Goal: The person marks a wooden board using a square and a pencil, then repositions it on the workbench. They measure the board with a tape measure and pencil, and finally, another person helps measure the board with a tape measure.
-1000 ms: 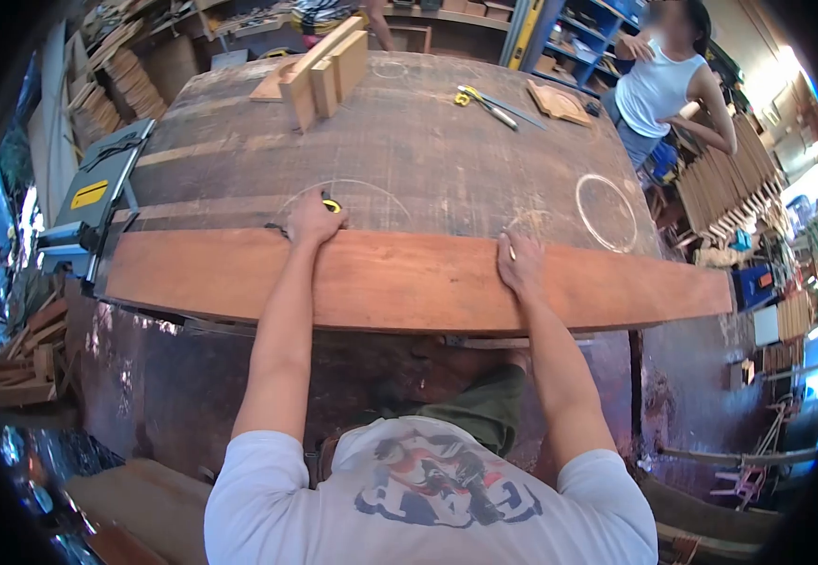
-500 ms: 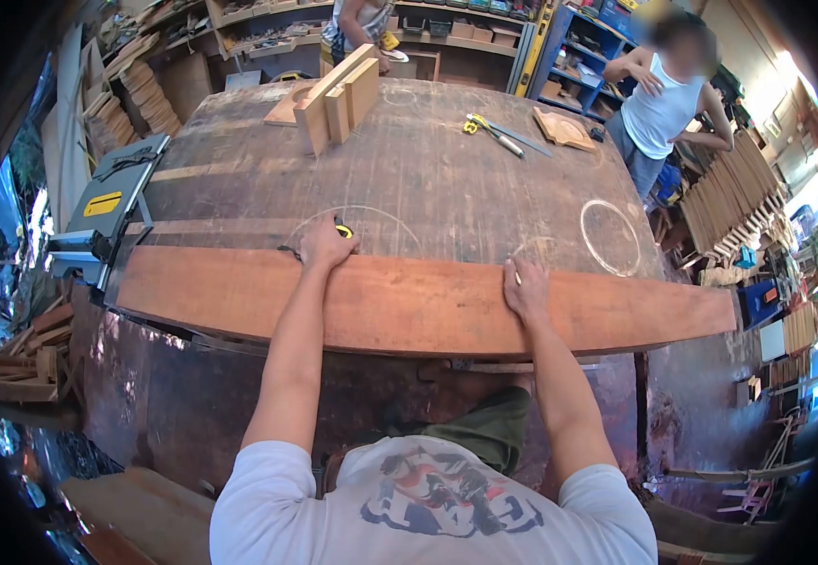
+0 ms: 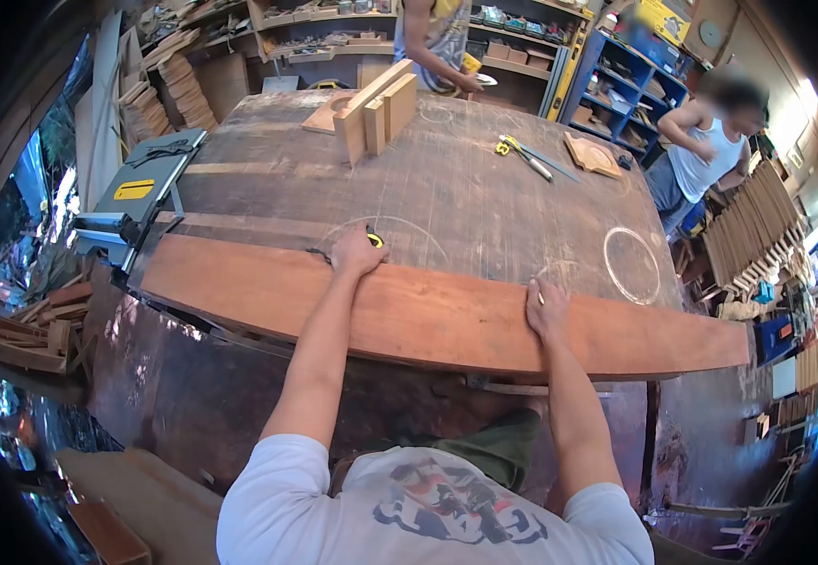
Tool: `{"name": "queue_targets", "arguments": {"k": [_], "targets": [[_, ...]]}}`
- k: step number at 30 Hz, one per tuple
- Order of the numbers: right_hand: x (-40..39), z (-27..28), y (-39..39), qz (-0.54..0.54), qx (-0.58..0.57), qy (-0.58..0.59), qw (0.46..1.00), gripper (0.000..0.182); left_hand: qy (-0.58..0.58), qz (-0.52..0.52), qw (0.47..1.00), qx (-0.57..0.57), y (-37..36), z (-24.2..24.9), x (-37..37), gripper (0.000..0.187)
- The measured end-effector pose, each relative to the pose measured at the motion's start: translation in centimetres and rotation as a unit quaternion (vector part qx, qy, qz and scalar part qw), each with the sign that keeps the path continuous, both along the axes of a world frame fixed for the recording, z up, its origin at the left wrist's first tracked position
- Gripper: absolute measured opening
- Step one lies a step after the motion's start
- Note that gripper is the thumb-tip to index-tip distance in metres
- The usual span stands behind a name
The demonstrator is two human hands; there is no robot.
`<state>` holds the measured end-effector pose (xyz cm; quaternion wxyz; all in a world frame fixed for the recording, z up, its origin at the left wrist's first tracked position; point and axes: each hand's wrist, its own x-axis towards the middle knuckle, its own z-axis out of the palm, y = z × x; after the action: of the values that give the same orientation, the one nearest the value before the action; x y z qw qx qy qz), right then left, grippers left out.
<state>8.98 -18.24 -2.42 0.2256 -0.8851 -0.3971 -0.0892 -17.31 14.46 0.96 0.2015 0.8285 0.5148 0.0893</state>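
A long reddish-brown wooden board [image 3: 437,315] lies along the near edge of the workbench [image 3: 268,188]. My left hand [image 3: 356,252] rests at the board's far edge, its fingers closed around a yellow and black tape measure [image 3: 374,240] that partly shows beyond the knuckles. Further right on the same edge, my right hand [image 3: 547,306] is closed with a pencil [image 3: 541,298] between its fingers; only a short pale end of it shows. Both forearms cross over the board.
Upright wood pieces [image 3: 376,113] stand at the back of the bench. Pliers [image 3: 527,160] and other hand tools lie right of them, near a carved wooden piece [image 3: 593,155]. A table saw [image 3: 141,193] adjoins the left side. One person [image 3: 433,47] stands behind, another [image 3: 701,151] at right.
My view has turned a little, so the scene sits further right and tilts. Both hands keep their places on the board. The person at the back has shifted; the one at right has turned.
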Motion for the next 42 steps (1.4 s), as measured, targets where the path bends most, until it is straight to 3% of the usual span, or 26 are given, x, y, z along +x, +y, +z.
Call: {"name": "queue_targets", "arguments": {"k": [8, 14, 16, 21, 26, 28, 42], "targets": [[-0.9, 2.0, 0.2, -0.03, -0.052, 0.026, 0.998, 0.039, 0.0, 0.002, 1.0, -0.007, -0.1, -0.1, 0.2, 0.085], [0.3, -0.3, 0.2, 0.005, 0.031, -0.009, 0.999, 0.04, 0.011, -0.006, 1.0, -0.028, 0.0, 0.1, 0.2, 0.082], [0.5, -0.7, 0.4, 0.011, 0.033, 0.038, 0.999, 0.039, 0.032, -0.008, 0.999, -0.021, -0.3, 1.0, 0.0, 0.082], [-0.1, 0.8, 0.0, 0.018, -0.006, 0.035, 0.999, 0.039, -0.032, -0.006, 0.999, 0.004, 0.0, -0.4, -0.1, 0.083], [-0.4, -1.0, 0.5, 0.008, 0.029, 0.019, 0.999, 0.039, -0.012, 0.007, 1.0, -0.014, -0.4, 0.6, 0.0, 0.082], [-1.0, 0.9, 0.3, 0.023, 0.037, 0.02, 0.999, 0.039, -0.018, 0.001, 1.0, -0.014, -0.5, 0.5, -0.4, 0.082], [-0.2, 0.9, 0.3, 0.006, 0.003, 0.054, 0.999, 0.038, 0.007, -0.004, 1.0, -0.025, -0.3, 1.1, -0.2, 0.086]]}}
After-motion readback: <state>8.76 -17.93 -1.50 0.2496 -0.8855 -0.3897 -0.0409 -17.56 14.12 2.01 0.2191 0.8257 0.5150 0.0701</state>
